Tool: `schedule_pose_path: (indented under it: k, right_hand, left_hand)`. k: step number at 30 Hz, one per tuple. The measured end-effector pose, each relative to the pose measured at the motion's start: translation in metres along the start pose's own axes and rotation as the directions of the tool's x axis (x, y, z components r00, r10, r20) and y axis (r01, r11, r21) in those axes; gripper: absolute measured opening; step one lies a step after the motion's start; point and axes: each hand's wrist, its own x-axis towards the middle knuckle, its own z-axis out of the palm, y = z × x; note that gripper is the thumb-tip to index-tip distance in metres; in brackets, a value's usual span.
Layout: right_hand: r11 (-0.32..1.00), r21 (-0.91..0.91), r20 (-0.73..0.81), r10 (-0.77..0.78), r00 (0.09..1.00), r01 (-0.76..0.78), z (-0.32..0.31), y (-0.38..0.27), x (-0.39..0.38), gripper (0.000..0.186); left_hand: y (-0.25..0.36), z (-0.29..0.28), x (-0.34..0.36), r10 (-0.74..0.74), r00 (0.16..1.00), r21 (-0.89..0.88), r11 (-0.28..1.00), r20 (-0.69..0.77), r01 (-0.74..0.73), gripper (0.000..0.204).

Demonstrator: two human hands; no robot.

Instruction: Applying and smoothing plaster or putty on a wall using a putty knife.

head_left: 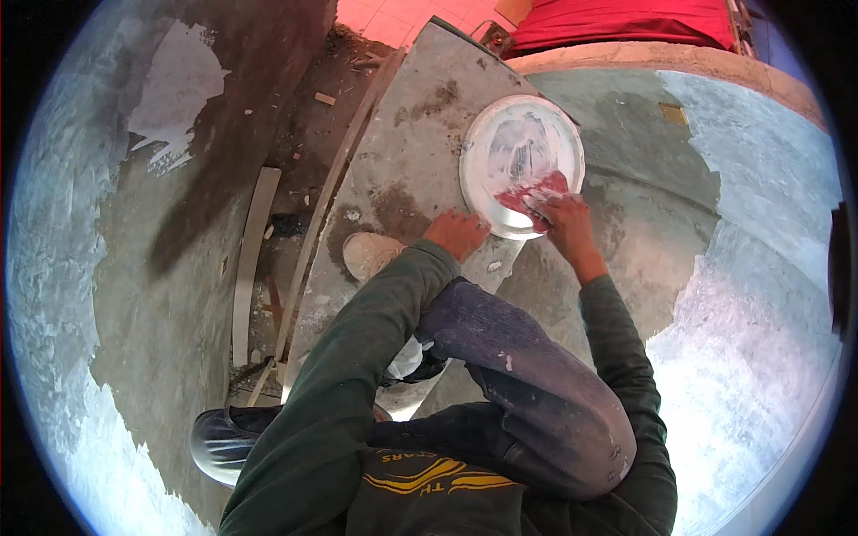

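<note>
A round white bucket (472, 175) stands on a concrete surface ahead of me, its inside wall coated with wet white paste. My right hand (565, 219) is closed around a red flat scraper (547, 184), smeared with white, which reaches in over the bucket's near right side. At the near left rim is my left hand (458, 235), its fingers curled against the edge of the bucket. White residue shows on the right fingers. How deep the paste lies is hard to make out.
The bucket stands on a stained concrete slab (393, 161), with a shoe (371, 256) beside it. Left of the slab lie a wooden board (256, 259) and rubble. Curved walls, partly coated white (751, 375), rise on both sides. Red fabric (626, 27) lies at the far edge.
</note>
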Motion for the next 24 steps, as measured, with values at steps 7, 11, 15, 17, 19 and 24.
schedule_pose_path:
  k: [7, 11, 15, 17, 19, 24]
  right_hand:
    - [0.987, 0.032, 0.006, 0.156, 0.988, -0.157, -0.02, 0.006, 0.034, 0.037]
    - [0.986, 0.038, 0.005, 0.165, 0.986, -0.165, -0.016, 0.013, 0.043, 0.04]
    - [0.982, 0.031, -0.054, 0.187, 0.981, -0.186, -0.011, 0.015, 0.048, 0.042]
    - [0.981, 0.036, -0.063, 0.192, 0.979, -0.19, -0.008, 0.016, 0.046, 0.042]
    - [0.981, 0.052, -0.073, 0.19, 0.979, -0.186, -0.005, 0.012, 0.05, 0.043]
    - [0.974, 0.084, -0.137, 0.218, 0.966, -0.208, -0.01, -0.01, 0.072, 0.043]
  left_hand:
    - [-0.003, 0.007, 0.009, -0.029, 0.997, 0.029, 0.999, 0.068, 0.027, 0.039]
    - [-0.006, 0.002, 0.017, 0.056, 0.997, 0.098, 0.993, 0.055, -0.061, 0.038]
    - [-0.016, -0.005, 0.017, 0.085, 0.994, 0.1, 0.991, 0.069, -0.092, 0.037]
    - [-0.028, -0.013, 0.02, 0.131, 0.987, 0.111, 0.984, 0.092, -0.141, 0.035]
    - [-0.055, -0.029, 0.02, 0.137, 0.987, 0.157, 0.976, 0.086, -0.15, 0.035]
    - [-0.144, -0.101, 0.024, 0.068, 0.996, 0.275, 0.96, -0.059, -0.049, 0.035]
